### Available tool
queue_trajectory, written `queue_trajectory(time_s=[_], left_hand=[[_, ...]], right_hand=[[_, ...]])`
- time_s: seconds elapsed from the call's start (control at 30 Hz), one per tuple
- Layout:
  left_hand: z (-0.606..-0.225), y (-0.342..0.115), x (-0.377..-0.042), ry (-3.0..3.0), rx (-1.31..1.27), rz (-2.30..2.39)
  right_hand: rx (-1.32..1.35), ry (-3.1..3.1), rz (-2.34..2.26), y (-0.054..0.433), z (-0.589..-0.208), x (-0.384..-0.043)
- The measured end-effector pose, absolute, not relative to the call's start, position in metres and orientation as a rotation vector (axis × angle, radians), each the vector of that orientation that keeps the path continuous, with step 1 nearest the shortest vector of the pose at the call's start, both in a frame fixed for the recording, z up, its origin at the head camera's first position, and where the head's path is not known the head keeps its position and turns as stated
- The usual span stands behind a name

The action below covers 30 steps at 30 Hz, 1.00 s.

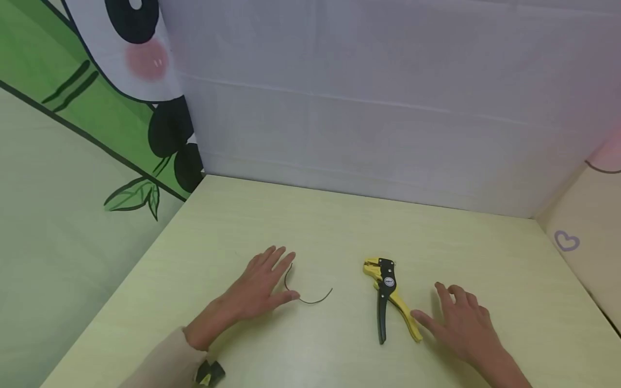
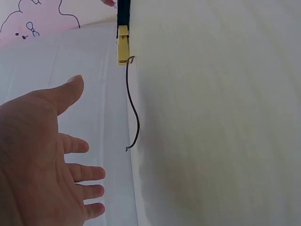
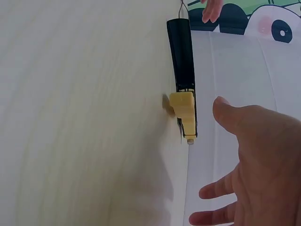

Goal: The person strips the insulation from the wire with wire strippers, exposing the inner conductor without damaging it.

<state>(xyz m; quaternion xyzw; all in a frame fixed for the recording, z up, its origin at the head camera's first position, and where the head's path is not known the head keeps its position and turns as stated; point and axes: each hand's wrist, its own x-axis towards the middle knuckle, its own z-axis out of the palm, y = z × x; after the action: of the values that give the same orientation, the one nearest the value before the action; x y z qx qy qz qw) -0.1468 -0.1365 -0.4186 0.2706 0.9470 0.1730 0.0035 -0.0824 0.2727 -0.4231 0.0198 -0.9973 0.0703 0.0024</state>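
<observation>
A thin dark wire (image 1: 314, 301) lies curved on the table, its ends pointing up and away. My left hand (image 1: 264, 283) hovers over its left side with the fingers spread and holds nothing; in the left wrist view the wire (image 2: 132, 106) shows apart from the palm. To the right lies a wire stripper (image 1: 388, 283) with one black and one yellow handle, the handles spread toward me. Just right of the yellow handle is my right hand (image 1: 466, 326), fingers loosely bent and nothing in them. The right wrist view shows the stripper (image 3: 182, 61) beyond the thumb.
The pale wooden table (image 1: 271, 215) ends at a white cloth wall (image 1: 364, 108) at the back. A cloth with a green cartoon print (image 1: 58, 70) hangs at the left. A small black and yellow object (image 1: 211, 373) shows by the left sleeve.
</observation>
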Motion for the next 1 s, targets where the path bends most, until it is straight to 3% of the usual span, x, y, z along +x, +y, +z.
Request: queue_trajectory(time_s=[1.0], left_hand=[[-0.441, -0.117, -0.156, 2.829, 1.176, 0.739]], right_hand=[[-0.063, -3.222, 0.293, 0.213, -0.430, -0.089]])
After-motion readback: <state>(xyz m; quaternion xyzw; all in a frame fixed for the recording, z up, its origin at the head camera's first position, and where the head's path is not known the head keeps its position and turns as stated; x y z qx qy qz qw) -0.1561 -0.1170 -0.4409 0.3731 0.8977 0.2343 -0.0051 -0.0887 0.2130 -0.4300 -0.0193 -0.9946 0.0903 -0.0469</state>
